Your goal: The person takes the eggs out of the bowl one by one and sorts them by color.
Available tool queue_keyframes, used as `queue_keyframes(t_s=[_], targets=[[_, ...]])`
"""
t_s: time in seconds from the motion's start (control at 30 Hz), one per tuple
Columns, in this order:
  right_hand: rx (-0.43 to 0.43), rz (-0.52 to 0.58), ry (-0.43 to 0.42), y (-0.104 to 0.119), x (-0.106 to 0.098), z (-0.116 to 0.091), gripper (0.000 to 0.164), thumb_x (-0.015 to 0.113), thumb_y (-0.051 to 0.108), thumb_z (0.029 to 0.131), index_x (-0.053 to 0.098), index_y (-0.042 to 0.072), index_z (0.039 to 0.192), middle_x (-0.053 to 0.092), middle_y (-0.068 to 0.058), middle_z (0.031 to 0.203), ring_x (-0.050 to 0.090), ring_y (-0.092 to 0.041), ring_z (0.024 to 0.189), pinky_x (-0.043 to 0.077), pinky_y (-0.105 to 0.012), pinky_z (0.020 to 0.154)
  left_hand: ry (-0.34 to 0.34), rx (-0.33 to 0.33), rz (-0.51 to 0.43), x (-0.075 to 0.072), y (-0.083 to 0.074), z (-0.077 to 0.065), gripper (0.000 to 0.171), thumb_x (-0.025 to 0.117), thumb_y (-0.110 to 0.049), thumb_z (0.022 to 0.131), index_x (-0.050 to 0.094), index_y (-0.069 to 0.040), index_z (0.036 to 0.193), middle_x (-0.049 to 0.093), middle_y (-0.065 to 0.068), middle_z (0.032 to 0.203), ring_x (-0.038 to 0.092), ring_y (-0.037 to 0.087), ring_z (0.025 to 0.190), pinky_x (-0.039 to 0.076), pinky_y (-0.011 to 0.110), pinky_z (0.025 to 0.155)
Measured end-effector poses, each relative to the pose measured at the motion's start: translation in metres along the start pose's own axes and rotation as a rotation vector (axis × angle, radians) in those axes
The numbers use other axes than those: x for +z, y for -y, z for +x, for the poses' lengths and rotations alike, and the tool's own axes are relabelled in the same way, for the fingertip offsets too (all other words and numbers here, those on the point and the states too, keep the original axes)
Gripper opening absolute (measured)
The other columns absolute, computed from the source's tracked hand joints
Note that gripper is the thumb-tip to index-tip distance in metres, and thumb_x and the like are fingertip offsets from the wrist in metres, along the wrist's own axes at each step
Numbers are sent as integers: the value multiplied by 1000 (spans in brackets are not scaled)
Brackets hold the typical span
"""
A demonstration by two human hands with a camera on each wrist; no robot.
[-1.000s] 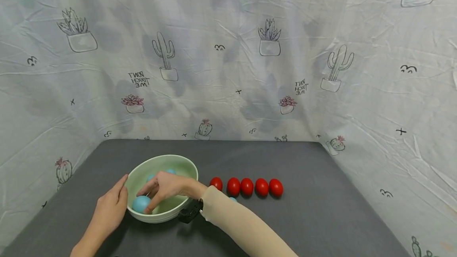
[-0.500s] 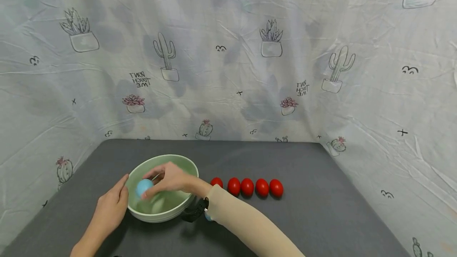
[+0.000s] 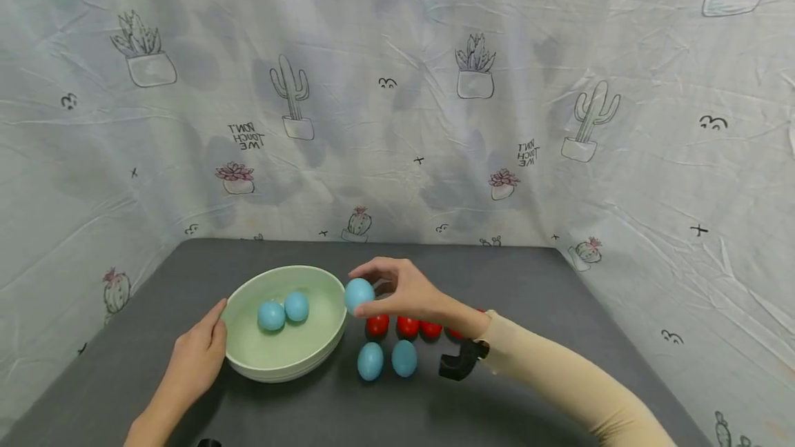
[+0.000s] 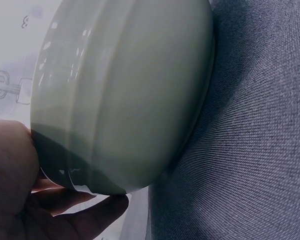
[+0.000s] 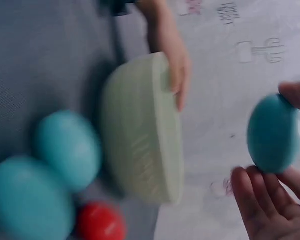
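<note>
My right hand (image 3: 400,292) pinches a light blue egg (image 3: 358,295) between thumb and fingers, in the air just right of the bowl's rim. The right wrist view shows the egg (image 5: 272,135) held at its two ends. My left hand (image 3: 197,350) grips the left side of a pale green bowl (image 3: 298,354); in the left wrist view its fingers (image 4: 97,215) reach along the outer wall (image 4: 140,90). Inside the bowl lie two more blue eggs, the left one (image 3: 271,315) touching the right one (image 3: 297,306).
Two blue eggs, one (image 3: 370,361) left of the other (image 3: 404,358), stand on the dark grey table (image 3: 298,419) right of the bowl. Behind them runs a row of red eggs (image 3: 377,326), partly hidden by my right arm. A cactus-print curtain (image 3: 397,123) encloses the table.
My right hand has lifted a blue egg from inside the bowl and carried it right, past the rim. The left hand stays on the bowl.
</note>
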State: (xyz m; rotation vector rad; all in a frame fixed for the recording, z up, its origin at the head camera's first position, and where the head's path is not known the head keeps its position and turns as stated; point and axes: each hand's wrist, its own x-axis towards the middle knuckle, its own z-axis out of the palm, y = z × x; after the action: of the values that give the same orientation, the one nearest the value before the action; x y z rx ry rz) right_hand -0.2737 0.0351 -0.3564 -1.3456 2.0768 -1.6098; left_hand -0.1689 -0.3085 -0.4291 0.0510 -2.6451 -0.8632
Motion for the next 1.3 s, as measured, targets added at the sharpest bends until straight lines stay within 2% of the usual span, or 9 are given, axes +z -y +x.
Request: queue_keyframes(t_s=[0.2, 0.4, 0.5, 0.6, 0.77, 0.83, 0.97, 1.07, 1.3], targets=[[4, -139, -118, -15, -30, -62, 45, 81, 14, 82, 65, 11, 124, 64, -3, 115, 61, -25, 99, 55, -39, 81, 2, -10, -5, -1, 2, 2, 49, 26, -17, 107, 33, 10, 148, 41, 39, 138, 39, 58, 124, 35, 69, 94], [134, -286, -188, -30, -29, -103, 46, 85, 15, 78, 66, 7, 120, 65, -3, 108, 61, -24, 94, 54, -49, 76, 1, -10, 2, -3, 3, 3, 49, 26, -16, 107, 32, 11, 148, 41, 40, 138, 39, 59, 123, 35, 70, 93], [216, -238, -208, -24, -24, -112, 48, 85, 12, 77, 65, 4, 119, 64, -9, 107, 62, -30, 92, 52, -55, 78, 4, -6, 2, -3, 3, 3, 50, 25, -17, 107, 32, 11, 148, 41, 40, 137, 39, 59, 122, 36, 70, 91], [282, -166, -212, -15, -20, -117, 50, 84, 7, 77, 63, -1, 121, 64, -15, 108, 62, -34, 94, 52, -55, 82, 2, -2, -1, -2, 3, 2, 50, 25, -17, 107, 32, 11, 148, 41, 40, 137, 39, 59, 122, 36, 70, 91], [302, -129, -202, -14, -16, -124, 53, 83, 3, 77, 59, -11, 122, 63, -21, 108, 61, -39, 96, 53, -51, 82, -5, 3, -6, -1, 3, 1, 50, 25, -17, 107, 32, 10, 148, 41, 40, 138, 39, 59, 122, 35, 70, 91], [294, -128, -209, -19, -16, -126, 53, 84, 2, 77, 59, -12, 121, 63, -21, 108, 61, -40, 96, 53, -50, 82, -11, 5, -4, 0, 2, 1, 49, 26, -17, 107, 33, 11, 147, 41, 39, 138, 39, 59, 123, 35, 70, 92], [286, -138, -216, -44, -17, -132, 53, 87, 8, 75, 63, -5, 120, 65, -13, 107, 64, -31, 95, 55, -43, 80, -17, 13, -2, 1, 2, 1, 49, 27, -16, 107, 34, 11, 147, 41, 40, 137, 39, 59, 122, 35, 70, 92], [315, -163, -218, -60, -16, -138, 52, 89, 12, 73, 65, 0, 118, 66, -7, 105, 65, -24, 92, 56, -36, 78, -13, 13, -5, 1, 2, 1, 49, 27, -17, 107, 34, 11, 147, 41, 40, 137, 39, 59, 122, 36, 70, 92], [356, -147, -211, -65, -13, -142, 51, 87, 2, 73, 63, -7, 117, 66, -16, 107, 64, -36, 93, 55, -46, 80, -5, 8, -10, 4, 1, -1, 49, 26, -17, 107, 33, 12, 147, 41, 40, 137, 39, 60, 122, 36, 70, 91]])
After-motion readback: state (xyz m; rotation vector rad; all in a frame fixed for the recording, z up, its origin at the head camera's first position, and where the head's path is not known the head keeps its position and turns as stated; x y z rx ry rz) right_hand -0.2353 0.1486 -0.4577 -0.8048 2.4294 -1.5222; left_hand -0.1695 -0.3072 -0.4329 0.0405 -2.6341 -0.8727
